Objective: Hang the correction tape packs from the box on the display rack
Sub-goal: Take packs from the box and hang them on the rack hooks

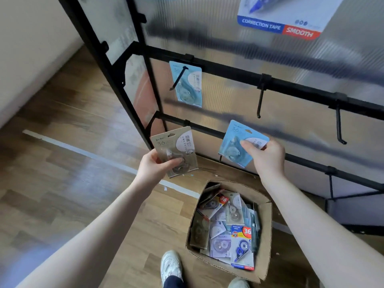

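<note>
Our right hand (268,156) pinches the blue pack (239,142) below the rack's empty hook (259,100); our left hand (158,165) grips the beige pack (176,150).

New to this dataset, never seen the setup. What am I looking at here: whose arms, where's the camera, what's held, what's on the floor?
There is no robot here. A person wears one wide-angle camera on the head, looking forward and down, so both bare arms reach in from the bottom of the picture.

The left hand holds a beige correction tape pack. The right hand pinches a light blue pack, held up in front of the rack's lower bar.

In front stands a black display rack with hooks on its bars. One blue pack already hangs on the leftmost hook; the next hook along that bar is bare.

On the wooden floor sits an open cardboard box full of mixed tape packs. The person's white shoes show beside it.
</note>
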A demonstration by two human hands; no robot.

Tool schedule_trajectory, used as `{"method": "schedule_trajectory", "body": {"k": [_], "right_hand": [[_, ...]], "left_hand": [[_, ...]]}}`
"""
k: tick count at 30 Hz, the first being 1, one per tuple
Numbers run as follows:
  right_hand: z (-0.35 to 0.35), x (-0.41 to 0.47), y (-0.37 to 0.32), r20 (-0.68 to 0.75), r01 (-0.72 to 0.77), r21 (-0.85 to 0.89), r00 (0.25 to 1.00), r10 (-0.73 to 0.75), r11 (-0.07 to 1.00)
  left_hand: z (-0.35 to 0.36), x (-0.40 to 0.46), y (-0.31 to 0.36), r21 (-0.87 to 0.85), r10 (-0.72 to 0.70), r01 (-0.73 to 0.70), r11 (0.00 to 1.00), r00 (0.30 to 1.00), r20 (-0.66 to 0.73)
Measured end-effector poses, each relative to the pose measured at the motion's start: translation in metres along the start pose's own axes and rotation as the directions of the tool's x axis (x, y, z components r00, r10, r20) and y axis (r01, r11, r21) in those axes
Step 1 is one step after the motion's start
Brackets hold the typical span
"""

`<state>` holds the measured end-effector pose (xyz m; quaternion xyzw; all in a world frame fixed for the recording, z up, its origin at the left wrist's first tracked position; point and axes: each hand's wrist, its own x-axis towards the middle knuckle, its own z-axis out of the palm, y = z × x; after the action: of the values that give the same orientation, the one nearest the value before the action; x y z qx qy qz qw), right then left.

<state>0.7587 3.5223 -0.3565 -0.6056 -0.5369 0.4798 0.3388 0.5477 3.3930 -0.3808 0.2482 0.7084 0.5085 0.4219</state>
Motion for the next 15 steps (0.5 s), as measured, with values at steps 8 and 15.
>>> {"method": "schedule_trajectory", "body": {"k": [8,15], "right_hand": [[0.051,-0.008,-0.044,0.058,0.08,-0.014,0.995,-0.079,0.997],[0.092,-0.009,-0.074,0.135,0.146,-0.008,0.98,-0.143,0.989]], "left_hand": [[-0.06,0.001,0.01,-0.043,0.036,-0.038,0.998,0.998,-0.057],[-0.094,0.004,0.014,-0.07,0.046,-0.054,0.996,0.993,-0.108]]}}
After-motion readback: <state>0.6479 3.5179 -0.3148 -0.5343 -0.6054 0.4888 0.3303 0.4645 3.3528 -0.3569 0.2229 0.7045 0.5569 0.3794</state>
